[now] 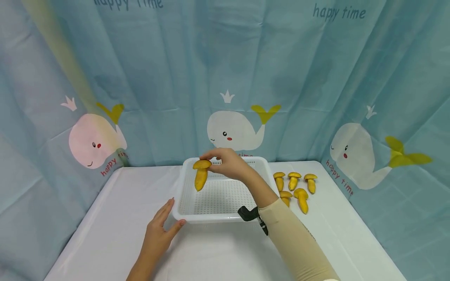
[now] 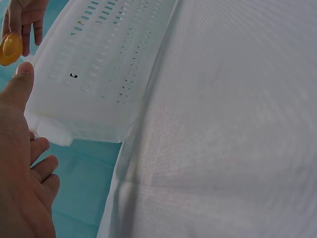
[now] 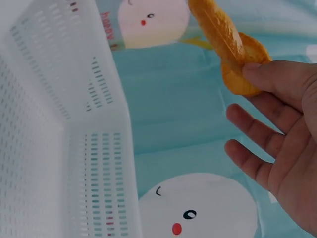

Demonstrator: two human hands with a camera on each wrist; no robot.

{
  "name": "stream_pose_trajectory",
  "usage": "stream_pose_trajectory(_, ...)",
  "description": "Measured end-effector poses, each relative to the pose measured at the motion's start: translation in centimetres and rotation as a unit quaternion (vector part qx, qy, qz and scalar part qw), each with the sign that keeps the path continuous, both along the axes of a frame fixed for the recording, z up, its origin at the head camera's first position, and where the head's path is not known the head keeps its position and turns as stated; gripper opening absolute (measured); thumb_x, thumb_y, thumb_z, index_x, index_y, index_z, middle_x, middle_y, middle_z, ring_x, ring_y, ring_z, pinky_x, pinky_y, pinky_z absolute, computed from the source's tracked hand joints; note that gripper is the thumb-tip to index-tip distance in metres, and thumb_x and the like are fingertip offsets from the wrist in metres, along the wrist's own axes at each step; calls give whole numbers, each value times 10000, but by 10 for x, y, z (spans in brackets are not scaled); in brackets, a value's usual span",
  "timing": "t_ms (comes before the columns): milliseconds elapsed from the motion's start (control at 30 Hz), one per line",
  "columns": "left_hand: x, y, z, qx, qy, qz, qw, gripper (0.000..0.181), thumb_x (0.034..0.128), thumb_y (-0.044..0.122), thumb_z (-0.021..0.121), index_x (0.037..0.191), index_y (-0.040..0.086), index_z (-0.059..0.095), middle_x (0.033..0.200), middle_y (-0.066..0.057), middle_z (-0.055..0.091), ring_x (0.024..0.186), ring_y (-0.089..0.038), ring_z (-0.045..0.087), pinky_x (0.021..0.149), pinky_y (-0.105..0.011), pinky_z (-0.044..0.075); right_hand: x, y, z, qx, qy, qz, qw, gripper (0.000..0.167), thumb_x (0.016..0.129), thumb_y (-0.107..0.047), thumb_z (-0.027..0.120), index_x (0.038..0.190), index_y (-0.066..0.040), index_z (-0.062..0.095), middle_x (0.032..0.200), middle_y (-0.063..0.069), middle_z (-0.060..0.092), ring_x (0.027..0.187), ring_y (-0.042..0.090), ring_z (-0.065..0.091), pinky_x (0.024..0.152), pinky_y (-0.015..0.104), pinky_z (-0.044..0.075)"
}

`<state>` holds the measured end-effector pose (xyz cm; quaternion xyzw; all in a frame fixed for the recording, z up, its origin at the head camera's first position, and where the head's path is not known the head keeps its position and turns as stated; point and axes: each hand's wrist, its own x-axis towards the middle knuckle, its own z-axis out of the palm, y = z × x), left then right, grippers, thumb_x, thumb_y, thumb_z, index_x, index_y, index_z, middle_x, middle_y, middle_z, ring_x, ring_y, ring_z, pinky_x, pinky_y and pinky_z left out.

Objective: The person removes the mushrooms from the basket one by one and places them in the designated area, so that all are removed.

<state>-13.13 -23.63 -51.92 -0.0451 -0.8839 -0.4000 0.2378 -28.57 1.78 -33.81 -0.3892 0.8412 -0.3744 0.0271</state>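
Observation:
My right hand (image 1: pixel 226 164) pinches a yellow mushroom (image 1: pixel 201 175) by its cap, stem hanging down, above the left part of a white plastic basket (image 1: pixel 219 217). In the right wrist view the thumb of this hand (image 3: pixel 292 119) presses on the underside of the cap of the mushroom (image 3: pixel 247 64); the other fingers are spread apart. At the basket's near left corner, my left hand (image 1: pixel 158 230) rests with extended fingers along the side and the thumb at the front. The left wrist view shows this hand (image 2: pixel 25 163) beside the basket's perforated wall (image 2: pixel 99 64).
Several more yellow mushrooms (image 1: pixel 301 200) lie on the white tablecloth (image 1: pixel 218 249) to the right of the basket, one partly hidden by the right arm. A blue curtain (image 1: pixel 168 128) printed with whales surrounds the table at the back and sides.

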Motion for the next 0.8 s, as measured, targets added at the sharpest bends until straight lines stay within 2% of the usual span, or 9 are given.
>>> stream_pose_trajectory(267,-1,0,-1,-16,-7,12,10000,854,815,312,880,1551,178,468,1574,-68,480,1432,-339,477,1026,26,220,25,37,-12,-397,184,-209,9988,341,951,-121,740,1269,-242,723,1257,-134,692,1291,137,583,1109,434,483)
stream_pose_trajectory(400,0,0,-1,38,7,-17,10000,843,823,336,869,1545,150,476,1572,-80,481,1432,-343,476,1035,36,215,37,54,-22,-485,359,-223,9979,356,948,-119,749,1280,-241,715,1274,-132,690,1274,130,593,1101,418,493)
stream_pose_trajectory(567,1,0,-1,30,-71,17,10000,853,832,357,859,1563,209,446,1581,-73,470,1438,-343,468,1035,27,212,48,78,-37,-476,514,-292,9971,373,944,-95,748,1285,-240,711,1270,-126,691,1237,128,612,1064,397,524)
stream_pose_trajectory(667,1,0,0,-14,-157,66,9999,855,835,376,852,1567,219,439,1585,-68,464,1442,-338,464,1127,-167,370,54,92,-45,-572,528,-342,9964,379,938,-90,756,1280,-247,713,1265,-136,690,1230,120,610,1047,381,537)
stream_pose_trajectory(733,1,1,-1,-27,-186,83,9998,851,836,376,852,1564,199,446,1585,-65,465,1441,-335,467,1124,-348,431,58,100,-49,-635,561,-365,9957,383,934,-79,755,1275,-249,716,1258,-136,693,1223,124,613,1036,377,544)
stream_pose_trajectory(800,1,1,-1,-57,-189,94,9998,849,838,370,853,1561,179,451,1584,-68,465,1440,-332,469,1069,-511,438,63,108,-51,-676,563,-380,9954,383,934,-75,752,1272,-251,717,1256,-139,694,1222,121,612,1035,366,544)
